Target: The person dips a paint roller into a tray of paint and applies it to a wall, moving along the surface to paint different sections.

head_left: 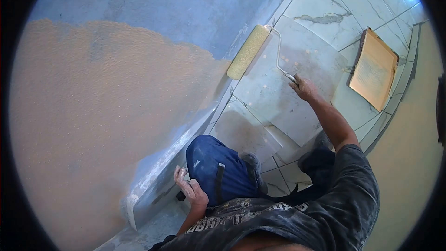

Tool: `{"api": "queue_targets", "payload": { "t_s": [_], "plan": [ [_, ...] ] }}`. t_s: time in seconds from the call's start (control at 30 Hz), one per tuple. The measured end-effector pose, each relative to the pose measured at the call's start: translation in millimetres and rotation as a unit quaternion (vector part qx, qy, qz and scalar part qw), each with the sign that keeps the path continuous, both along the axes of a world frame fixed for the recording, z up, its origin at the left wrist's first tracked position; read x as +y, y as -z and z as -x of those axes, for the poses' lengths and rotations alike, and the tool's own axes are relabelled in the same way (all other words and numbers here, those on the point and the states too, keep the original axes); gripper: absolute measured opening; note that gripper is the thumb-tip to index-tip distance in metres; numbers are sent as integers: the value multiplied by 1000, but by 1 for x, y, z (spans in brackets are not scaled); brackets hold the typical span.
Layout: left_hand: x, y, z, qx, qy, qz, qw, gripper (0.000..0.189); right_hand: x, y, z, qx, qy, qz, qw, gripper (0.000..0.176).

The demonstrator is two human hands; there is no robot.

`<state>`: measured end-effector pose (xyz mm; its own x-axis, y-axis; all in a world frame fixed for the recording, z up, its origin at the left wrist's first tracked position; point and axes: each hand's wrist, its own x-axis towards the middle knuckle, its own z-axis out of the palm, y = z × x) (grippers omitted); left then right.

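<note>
My right hand (304, 87) is closed around the handle of a paint roller (248, 52). The roller's cream-coloured sleeve is at the foot of the wall, right by the ragged lower edge of the peach paint. A bent wire frame (279, 51) links sleeve and handle; most of the grip is hidden in my fist. Beside my bent knee (209, 165), my left hand (191, 190) has its fingers apart and holds nothing, with whitish smears on the skin. Peach paint (107, 107) covers much of the wall, and bare blue-grey wall (176, 4) shows beyond it.
A paint tray (374, 69) coated in peach paint lies on the marble-patterned floor tiles (325, 14) to the right. Flat sheets (297, 83) with paint drops cover some tiles. Another wall (413, 148) rises at the far right. My shoes (253, 169) stand on the floor.
</note>
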<state>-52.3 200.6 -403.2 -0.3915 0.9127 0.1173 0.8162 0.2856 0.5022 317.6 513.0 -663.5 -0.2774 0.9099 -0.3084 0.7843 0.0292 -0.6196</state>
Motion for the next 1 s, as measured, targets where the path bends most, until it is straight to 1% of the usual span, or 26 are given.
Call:
{"api": "queue_targets", "payload": {
  "t_s": [0.03,0.17,0.23,0.47,0.53,0.6,0.67,0.77,0.83,0.97,1.0],
  "plan": [
    [-1,1,0,11,-4,13,1000,43,-2,-1,1,5,6,-3,1000,34],
    [-1,1,-1,-8,-3,8,1000,45,-3,-11,7,4,12,13,1000,34],
    [0,1,-1,3,4,20,1000,46,-4,-19,10,11,15,-6,1000,34],
    [10,0,0,26,29,34,999,46,-1,-68,33,58,32,-5,998,32],
    [12,-2,-1,16,30,33,999,45,0,-80,40,86,25,-39,995,31],
    [13,-2,1,12,34,34,999,45,3,-98,46,100,33,-35,994,30],
    [13,-2,2,8,37,36,999,45,4,-104,48,113,38,-29,992,30],
    [9,-2,4,7,33,37,999,45,8,-99,48,107,26,-51,993,29],
    [6,-2,5,11,31,28,999,46,9,-78,45,84,27,-60,994,29],
    [-1,-1,8,-7,14,8,1000,46,1,-35,39,88,26,-60,994,29],
    [-3,-1,8,-11,14,3,1000,46,-1,-29,39,81,31,-37,996,29]
  ]
}}
